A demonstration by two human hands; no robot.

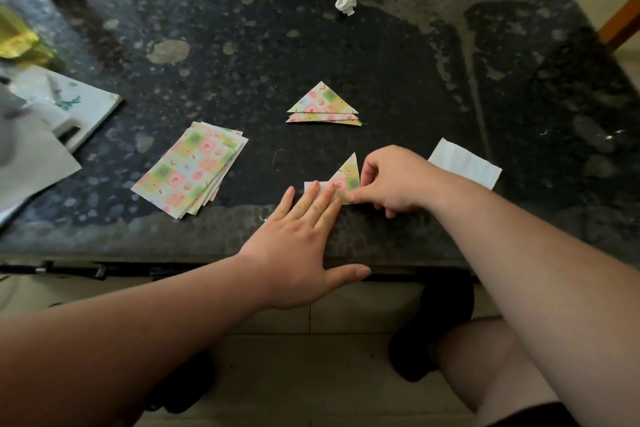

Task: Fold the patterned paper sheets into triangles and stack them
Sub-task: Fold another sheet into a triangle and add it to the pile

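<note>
The dark speckled stone worktop (381,45) carries a half-folded pastel-patterned paper sheet (346,177) at its near edge. My left hand (294,246) lies flat, straight fingers pressing the sheet's white underside. My right hand (394,180) has its grip pinched on the raised triangular flap. The fanned pile of unfolded patterned sheets (190,170) lies to the left. The stack of folded patterned triangles (322,104), perhaps three, sits beyond, apart.

- A dark speckled stone table (242,45).
- A crumpled white paper ball (345,3) lies near its far edge.
- A plain white sheet (465,166) lies flat at the right.
- White and grey papers (69,107) overlap at the left edge.
</note>
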